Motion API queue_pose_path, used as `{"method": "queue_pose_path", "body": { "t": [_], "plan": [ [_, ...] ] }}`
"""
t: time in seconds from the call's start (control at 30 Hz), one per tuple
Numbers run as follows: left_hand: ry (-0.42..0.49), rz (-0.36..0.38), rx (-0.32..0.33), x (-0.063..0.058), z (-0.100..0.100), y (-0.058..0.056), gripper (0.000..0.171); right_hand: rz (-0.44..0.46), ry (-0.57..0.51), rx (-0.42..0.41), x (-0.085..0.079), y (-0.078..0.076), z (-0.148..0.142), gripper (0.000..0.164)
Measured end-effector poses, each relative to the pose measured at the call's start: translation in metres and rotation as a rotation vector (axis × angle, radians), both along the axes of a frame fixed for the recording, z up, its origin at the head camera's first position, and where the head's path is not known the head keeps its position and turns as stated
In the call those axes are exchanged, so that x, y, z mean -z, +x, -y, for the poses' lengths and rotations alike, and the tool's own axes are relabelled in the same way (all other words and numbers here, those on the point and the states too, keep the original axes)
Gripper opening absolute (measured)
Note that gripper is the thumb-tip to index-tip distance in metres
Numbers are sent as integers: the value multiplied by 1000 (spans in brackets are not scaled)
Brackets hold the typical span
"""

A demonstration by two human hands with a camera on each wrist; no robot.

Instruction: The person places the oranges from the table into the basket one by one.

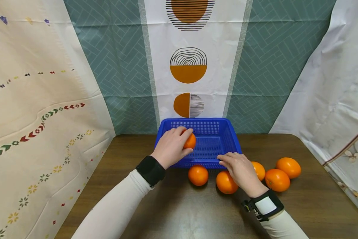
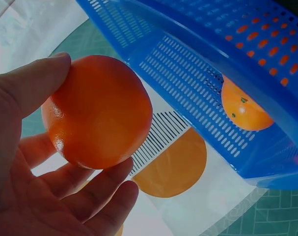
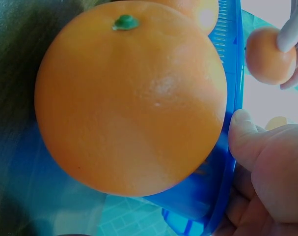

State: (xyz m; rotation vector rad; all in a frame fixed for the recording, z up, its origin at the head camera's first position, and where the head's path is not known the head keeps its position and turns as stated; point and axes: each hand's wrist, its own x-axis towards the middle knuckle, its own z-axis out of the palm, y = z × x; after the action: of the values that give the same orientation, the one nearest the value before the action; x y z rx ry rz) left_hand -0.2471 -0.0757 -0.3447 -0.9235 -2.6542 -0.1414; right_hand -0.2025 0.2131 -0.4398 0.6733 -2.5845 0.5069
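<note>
Gripping with left hand [image 1: 171, 146] one orange [image 1: 190, 141], with thumb and fingers around it, over left part of open-topped blue basket [image 1: 210, 146]. Poising right hand [image 1: 240, 169], with fingers relaxed and slightly bent, at near right rim, contact unclear. Including, before basket and toward right, five more oranges [image 1: 198, 175] on brown table [image 1: 179, 212], bordered left by patterned cloth [image 1: 41, 99].

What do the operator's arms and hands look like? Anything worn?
Left hand and right hand: bare, no gloves. Whitish long sleeves on both arms: left sleeve, right sleeve. Left black wristband looks plain in the head view; right black wristband has a white rectangular patch and dark buckle-like hardware.
</note>
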Motion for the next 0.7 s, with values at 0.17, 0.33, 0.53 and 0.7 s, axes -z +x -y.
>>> {"method": "queue_pose_path", "body": {
  "t": [0.17, 0.33, 0.53, 0.7],
  "plan": [
    [-21, 40, -40, -2, -5, -11, 70, 5, 2, 7, 0, 1, 0, 23],
    [-46, 68, -75, 0, -10, -21, 71, 6, -2, 6, -1, 1, 0, 23],
    [-68, 115, -95, 2, -17, -33, 70, 5, -3, 3, -1, 1, 0, 23],
    [-60, 178, -135, 5, -24, -44, 72, 8, -1, 8, -1, 1, 0, 23]
  ]
}}
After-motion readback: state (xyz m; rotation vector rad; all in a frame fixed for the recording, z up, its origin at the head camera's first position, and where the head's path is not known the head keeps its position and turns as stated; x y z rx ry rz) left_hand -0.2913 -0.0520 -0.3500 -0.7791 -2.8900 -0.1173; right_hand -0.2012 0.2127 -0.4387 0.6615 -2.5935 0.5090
